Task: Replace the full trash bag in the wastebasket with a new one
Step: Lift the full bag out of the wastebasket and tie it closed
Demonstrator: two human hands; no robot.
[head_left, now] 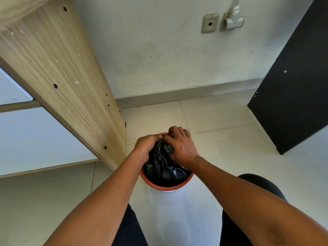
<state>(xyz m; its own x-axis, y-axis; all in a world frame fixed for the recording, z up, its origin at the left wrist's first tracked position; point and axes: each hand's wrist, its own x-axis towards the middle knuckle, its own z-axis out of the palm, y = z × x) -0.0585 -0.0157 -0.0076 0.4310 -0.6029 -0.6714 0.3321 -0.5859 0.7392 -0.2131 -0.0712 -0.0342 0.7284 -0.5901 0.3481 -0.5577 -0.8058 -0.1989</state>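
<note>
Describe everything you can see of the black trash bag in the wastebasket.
The black trash bag is thin, glossy, crinkled plastic. It sits inside the round wastebasket, which has a reddish-orange rim and stands on the tiled floor. The bag's top is gathered into a bunch above the rim. The left hand and right hand both grip this gathered top, fingers curled round the plastic. Its contents are hidden.

home room | tiled floor (221, 118) | wood-grain cabinet (58, 68) | wall socket (210, 23)

Bare forearms with no sleeves in view; dark trousers (257, 185) cover both knees.
</note>
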